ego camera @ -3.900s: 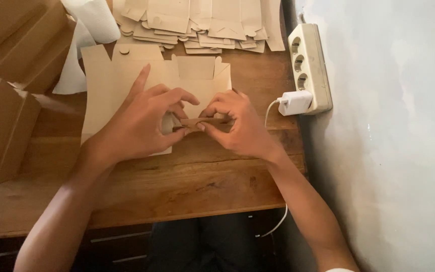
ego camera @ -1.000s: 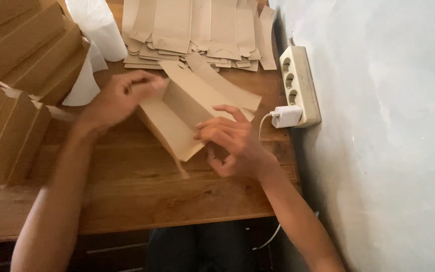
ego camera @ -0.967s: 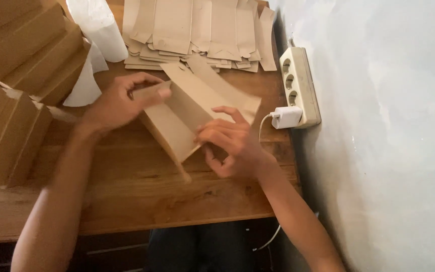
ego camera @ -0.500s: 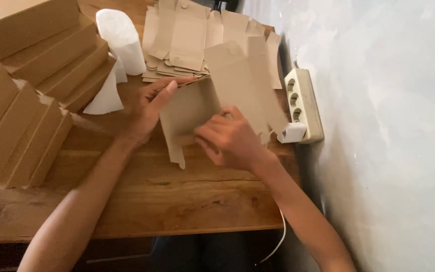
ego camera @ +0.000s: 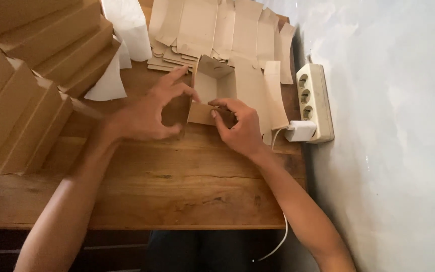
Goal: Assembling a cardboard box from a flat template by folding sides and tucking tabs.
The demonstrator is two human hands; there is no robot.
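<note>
A brown cardboard box blank (ego camera: 220,85), partly folded into an open tray with its lid flap lying to the right, stands on the wooden table (ego camera: 167,191). My left hand (ego camera: 147,113) cups the box's left wall, fingers spread around it. My right hand (ego camera: 237,126) pinches the near end flap of the box between thumb and fingers. Both hands grip the same box.
A pile of flat cardboard blanks (ego camera: 217,25) lies at the table's far edge. Stacks of folded brown boxes (ego camera: 21,85) fill the left side, with white paper (ego camera: 127,30) beside them. A white power strip (ego camera: 315,100) with a plugged-in charger (ego camera: 300,131) runs along the wall (ego camera: 393,126).
The flat blank has been raised into an open box shape and turned toward me. My right hand moved from the side panel to the near end flap; my left hand shifted onto the left wall.
</note>
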